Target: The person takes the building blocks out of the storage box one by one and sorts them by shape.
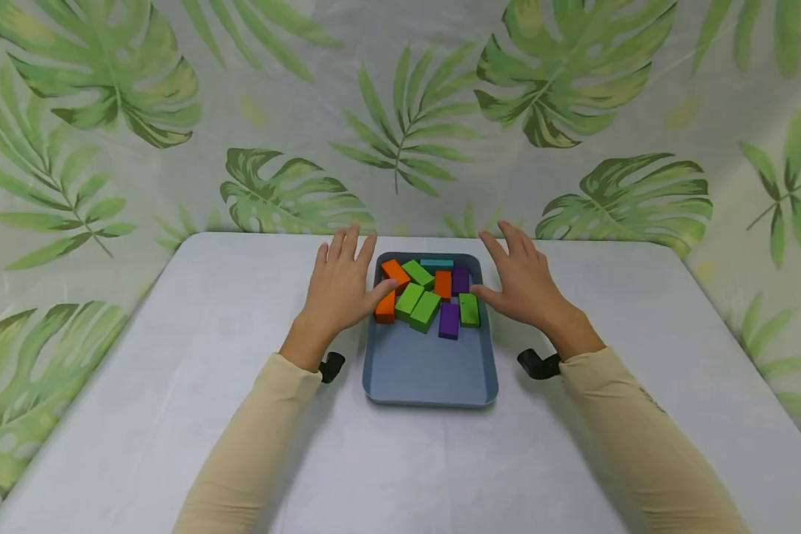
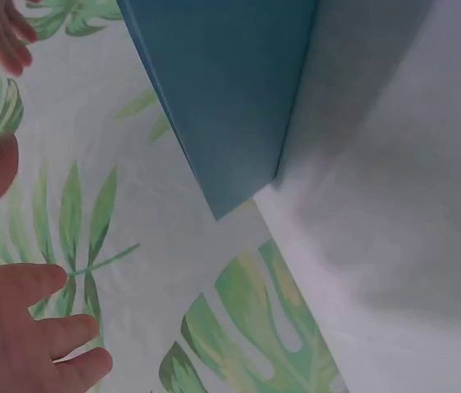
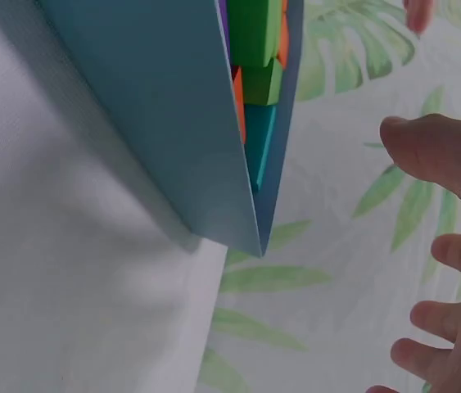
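Note:
A blue-grey tray [image 1: 430, 371] lies on the table with several coloured blocks gathered in its far half. Among them are green blocks [image 1: 425, 311], orange blocks [image 1: 443, 284], purple blocks [image 1: 449, 320] and a teal block [image 1: 437, 264] along the far wall. My left hand [image 1: 339, 285] is over the tray's left side, fingers spread, its thumb overlapping an orange block in the head view. On the opposite side my right hand [image 1: 523, 282] hovers with fingers apart, thumb tip near a purple block. Both hands hold nothing; the wrist views show them beside the tray walls.
A white-covered table [image 1: 240, 356] surrounds the tray. Behind it hangs a leaf-patterned cloth [image 1: 400, 104], which also shows past the table's sides. A black wrist mount [image 1: 539, 364] juts inward from the right wrist, another [image 1: 331, 367] from the left.

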Demonstrator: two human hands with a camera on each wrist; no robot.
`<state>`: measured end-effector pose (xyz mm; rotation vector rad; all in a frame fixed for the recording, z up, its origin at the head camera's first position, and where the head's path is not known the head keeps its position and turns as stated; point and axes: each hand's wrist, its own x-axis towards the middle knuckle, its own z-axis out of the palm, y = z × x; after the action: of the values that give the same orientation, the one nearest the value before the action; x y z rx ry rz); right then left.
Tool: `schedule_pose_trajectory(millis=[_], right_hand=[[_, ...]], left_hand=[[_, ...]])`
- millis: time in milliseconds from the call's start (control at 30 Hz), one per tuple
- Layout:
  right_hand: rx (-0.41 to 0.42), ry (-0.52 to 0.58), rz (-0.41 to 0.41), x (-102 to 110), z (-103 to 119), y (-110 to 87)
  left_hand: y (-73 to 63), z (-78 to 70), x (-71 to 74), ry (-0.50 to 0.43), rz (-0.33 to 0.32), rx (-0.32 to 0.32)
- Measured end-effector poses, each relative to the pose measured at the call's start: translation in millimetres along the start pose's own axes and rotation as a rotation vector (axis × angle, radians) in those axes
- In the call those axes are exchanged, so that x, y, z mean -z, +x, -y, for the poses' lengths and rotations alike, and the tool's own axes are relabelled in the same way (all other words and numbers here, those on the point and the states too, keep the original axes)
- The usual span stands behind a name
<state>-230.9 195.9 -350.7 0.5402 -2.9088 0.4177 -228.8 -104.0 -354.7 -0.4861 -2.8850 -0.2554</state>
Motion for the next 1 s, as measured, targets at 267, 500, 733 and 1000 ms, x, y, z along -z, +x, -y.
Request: schedule_pose_trajectory(millis=[267,500,733,1000], right_hand=[[0.016,0.013,0.029,1,-7,-3.6],[0.049,0.032,0.050,5,-15,-9.6],[0.046,0.049,0.064,9,-24,-12.9],[0.081,0.197,0.103,14,-34,-14.9]], left_hand=[[-5.8,9.6,-1.2,-0.188,-0.002,-0.081],[-15.6,21.9,4.4,-0.465,0.104,-0.065],[-18.7,37.9,9.3,-0.636,0.155,0.017],[-16.4,40.8,-3.5,-0.950,0.235,0.187]])
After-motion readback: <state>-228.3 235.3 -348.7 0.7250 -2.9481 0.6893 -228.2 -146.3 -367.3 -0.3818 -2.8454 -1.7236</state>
